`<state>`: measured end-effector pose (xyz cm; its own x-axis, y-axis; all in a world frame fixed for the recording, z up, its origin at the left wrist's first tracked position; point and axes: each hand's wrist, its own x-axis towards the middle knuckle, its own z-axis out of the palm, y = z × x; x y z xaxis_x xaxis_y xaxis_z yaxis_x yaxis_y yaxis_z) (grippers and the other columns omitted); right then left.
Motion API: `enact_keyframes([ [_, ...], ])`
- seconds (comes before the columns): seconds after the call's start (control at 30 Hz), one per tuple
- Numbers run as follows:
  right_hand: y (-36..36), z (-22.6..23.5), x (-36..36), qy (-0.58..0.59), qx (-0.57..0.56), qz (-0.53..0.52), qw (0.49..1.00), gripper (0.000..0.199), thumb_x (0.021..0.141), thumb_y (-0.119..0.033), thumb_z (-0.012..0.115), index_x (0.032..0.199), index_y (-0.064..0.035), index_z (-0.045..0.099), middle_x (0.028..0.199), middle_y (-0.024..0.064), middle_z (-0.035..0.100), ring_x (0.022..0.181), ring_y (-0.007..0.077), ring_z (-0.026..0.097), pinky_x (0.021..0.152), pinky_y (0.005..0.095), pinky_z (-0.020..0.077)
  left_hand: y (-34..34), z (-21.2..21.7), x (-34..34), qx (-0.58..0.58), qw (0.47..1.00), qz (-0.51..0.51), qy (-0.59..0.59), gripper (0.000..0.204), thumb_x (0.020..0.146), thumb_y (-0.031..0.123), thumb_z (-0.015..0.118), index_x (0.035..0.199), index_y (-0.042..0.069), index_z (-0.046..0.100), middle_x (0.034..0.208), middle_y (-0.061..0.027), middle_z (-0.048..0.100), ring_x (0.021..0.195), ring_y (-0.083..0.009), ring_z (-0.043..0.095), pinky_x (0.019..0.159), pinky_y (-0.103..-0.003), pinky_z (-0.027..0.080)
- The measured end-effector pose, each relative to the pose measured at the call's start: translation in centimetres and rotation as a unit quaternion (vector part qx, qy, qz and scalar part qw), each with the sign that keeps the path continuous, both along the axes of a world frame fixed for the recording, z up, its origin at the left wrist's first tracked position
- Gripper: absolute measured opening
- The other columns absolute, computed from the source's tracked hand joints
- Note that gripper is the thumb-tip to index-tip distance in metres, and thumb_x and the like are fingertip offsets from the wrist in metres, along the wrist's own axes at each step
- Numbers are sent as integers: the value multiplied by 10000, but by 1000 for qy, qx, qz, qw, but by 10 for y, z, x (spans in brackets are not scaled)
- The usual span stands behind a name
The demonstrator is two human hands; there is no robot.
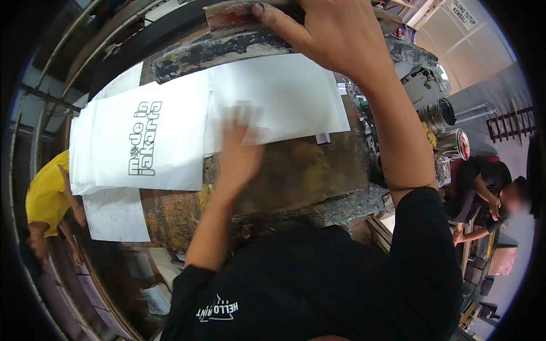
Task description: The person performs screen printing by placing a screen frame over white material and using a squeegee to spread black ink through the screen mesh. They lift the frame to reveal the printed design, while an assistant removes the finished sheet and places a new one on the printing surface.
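Observation:
A flat white piece with black outlined lettering [108,133] lies on the left, on top of several others. To its right, a plain white sheet [290,96] is spread over the stained work board [318,170]. My left hand [242,133], smeared by motion, is over the near edge of that plain sheet, so its grip is unclear. My right hand [335,34] reaches the far side, thumb against a wooden piece with red stains [227,20] on the paint-caked frame [193,54]. It appears closed on the frame, its other fingers cut off by the picture's edge.
Another white sheet [116,216] hangs at the board's near left. Paint cans [452,144] stand at the right. A person in yellow [48,187] bends at the left, and a person in black [483,187] is at the right.

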<state>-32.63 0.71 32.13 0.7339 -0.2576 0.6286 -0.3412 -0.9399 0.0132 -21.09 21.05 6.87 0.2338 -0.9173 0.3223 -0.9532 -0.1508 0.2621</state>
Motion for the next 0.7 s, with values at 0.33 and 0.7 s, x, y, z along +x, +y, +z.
enact_keyframes([
  [0.33, 1, 1, 14, 16, -38, 7, 999, 556, 1031, -526, 497, 818, -36, 651, 721, 119, 643, 706, 253, 612, 903, 464, 443, -83, -59, -72, 43, 995, 52, 77, 544, 1103, 349, 403, 1575, 87, 469, 1707, -173, 306, 1557, -458, 265, 1241, -712, 108],
  [0.7, 13, 24, 20, -2, -29, -25, 999, 564, 1045, -504, 473, 770, -47, 656, 656, 84, 624, 600, 220, 593, 863, 459, 509, -92, -43, -79, 32, 999, -11, 16, 534, 1087, 327, 435, 1558, 79, 489, 1669, -196, 358, 1546, -445, 301, 1258, -671, 147],
])
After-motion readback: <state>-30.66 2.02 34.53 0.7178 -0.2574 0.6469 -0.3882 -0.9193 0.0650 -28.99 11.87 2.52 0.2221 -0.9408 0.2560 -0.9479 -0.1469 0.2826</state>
